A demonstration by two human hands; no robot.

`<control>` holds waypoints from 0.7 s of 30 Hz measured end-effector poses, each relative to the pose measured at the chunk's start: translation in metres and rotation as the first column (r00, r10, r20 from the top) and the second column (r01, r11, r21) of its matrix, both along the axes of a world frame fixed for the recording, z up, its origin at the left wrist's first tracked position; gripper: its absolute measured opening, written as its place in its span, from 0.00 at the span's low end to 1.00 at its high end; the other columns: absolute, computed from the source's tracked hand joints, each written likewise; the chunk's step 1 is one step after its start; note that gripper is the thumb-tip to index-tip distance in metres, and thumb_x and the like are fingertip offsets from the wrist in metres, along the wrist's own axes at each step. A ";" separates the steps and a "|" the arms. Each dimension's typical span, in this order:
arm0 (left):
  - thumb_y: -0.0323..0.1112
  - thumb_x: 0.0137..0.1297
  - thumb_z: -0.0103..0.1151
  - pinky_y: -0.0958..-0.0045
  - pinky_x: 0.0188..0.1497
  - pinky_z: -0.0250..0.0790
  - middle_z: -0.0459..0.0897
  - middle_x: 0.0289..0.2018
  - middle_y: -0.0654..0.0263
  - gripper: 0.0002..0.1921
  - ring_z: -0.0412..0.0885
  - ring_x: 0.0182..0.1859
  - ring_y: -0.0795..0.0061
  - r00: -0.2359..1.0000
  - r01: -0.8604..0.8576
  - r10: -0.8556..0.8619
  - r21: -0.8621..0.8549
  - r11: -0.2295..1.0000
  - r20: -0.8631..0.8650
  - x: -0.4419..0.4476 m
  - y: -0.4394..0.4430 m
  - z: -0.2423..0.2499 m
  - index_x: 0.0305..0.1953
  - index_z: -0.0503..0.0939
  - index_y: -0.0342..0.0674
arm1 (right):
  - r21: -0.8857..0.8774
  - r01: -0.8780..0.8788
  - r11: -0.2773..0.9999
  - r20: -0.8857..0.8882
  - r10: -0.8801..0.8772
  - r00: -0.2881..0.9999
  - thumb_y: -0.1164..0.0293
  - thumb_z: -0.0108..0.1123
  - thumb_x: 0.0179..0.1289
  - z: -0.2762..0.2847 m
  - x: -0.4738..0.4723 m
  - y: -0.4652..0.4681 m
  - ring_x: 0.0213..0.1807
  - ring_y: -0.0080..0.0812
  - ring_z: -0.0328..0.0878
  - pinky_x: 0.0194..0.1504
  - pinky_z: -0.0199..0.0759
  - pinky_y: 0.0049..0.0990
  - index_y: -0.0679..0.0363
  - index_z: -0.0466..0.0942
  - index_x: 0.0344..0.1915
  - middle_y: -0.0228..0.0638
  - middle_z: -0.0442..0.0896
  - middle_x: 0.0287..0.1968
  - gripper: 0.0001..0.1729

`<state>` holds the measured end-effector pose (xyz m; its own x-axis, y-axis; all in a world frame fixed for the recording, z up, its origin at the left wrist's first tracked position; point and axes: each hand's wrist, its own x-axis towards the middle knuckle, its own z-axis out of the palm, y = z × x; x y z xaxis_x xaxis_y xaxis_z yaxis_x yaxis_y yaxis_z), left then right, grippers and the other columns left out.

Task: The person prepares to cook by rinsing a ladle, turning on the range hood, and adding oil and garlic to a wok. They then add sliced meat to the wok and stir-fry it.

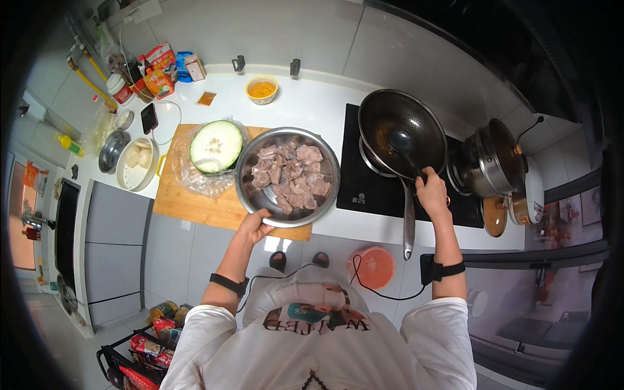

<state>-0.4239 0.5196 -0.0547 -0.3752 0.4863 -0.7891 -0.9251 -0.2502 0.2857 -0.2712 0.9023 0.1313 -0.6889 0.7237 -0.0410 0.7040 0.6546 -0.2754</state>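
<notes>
My left hand grips the near rim of a stainless steel bowl. Pieces of pale, cooked-looking meat lie in the bowl, which is over the right part of a wooden cutting board. My right hand is closed around the dark handle of a ladle, whose head rests inside a dark wok. The wok is over the black cooktop. A long metal handle reaches out below it towards me. Left of the bowl, a cut winter melon sits on plastic wrap.
A steamer pot stands right of the wok, beside a glass lid. Behind the board are a small bowl of yellow liquid and a sachet. A white dish and phone lie left. A pink bucket stands on the floor.
</notes>
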 end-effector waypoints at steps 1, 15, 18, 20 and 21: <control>0.22 0.59 0.46 0.67 0.42 0.82 0.75 0.37 0.52 0.08 0.82 0.37 0.60 1.000 0.001 -0.001 0.006 1.000 -0.006 0.000 0.000 0.000 0.39 0.66 0.23 | 0.027 -0.027 0.999 0.004 0.027 1.000 0.70 0.55 0.58 -0.002 -0.005 0.001 0.45 0.56 0.77 0.47 0.70 0.44 0.65 0.73 0.47 0.56 0.80 0.39 0.17; 0.24 0.61 0.46 0.65 0.44 0.81 0.76 0.40 0.50 0.12 0.82 0.40 0.60 1.000 -0.008 0.007 0.057 0.998 0.023 0.001 0.000 0.005 0.43 0.66 0.21 | 0.165 -0.136 0.977 0.066 0.126 0.990 0.72 0.57 0.56 0.010 -0.004 0.004 0.41 0.54 0.78 0.44 0.72 0.43 0.66 0.76 0.42 0.55 0.81 0.36 0.14; 0.24 0.62 0.46 0.64 0.44 0.81 0.76 0.41 0.49 0.12 0.82 0.40 0.59 1.000 0.031 -0.031 0.038 0.999 0.003 -0.001 0.001 0.006 0.45 0.65 0.21 | 0.258 -0.169 0.951 0.057 0.159 0.986 0.72 0.57 0.55 -0.006 -0.028 0.007 0.38 0.53 0.79 0.41 0.73 0.43 0.66 0.76 0.41 0.54 0.81 0.33 0.13; 0.23 0.63 0.45 0.63 0.43 0.81 0.75 0.43 0.48 0.13 0.82 0.40 0.57 0.998 0.035 -0.035 -0.007 0.999 -0.050 -0.001 0.000 0.007 0.46 0.64 0.21 | 0.282 -0.155 0.947 0.098 0.132 0.986 0.72 0.57 0.55 -0.011 -0.029 0.010 0.36 0.53 0.79 0.38 0.74 0.44 0.65 0.75 0.41 0.53 0.81 0.31 0.13; 0.23 0.63 0.44 0.62 0.43 0.81 0.74 0.43 0.46 0.13 0.81 0.41 0.55 0.996 0.029 -0.030 -0.012 1.000 -0.079 0.000 0.000 0.007 0.47 0.63 0.20 | 0.291 -0.151 0.945 0.109 0.124 0.986 0.72 0.57 0.55 -0.013 -0.026 0.012 0.36 0.53 0.79 0.38 0.74 0.44 0.65 0.74 0.41 0.53 0.81 0.30 0.13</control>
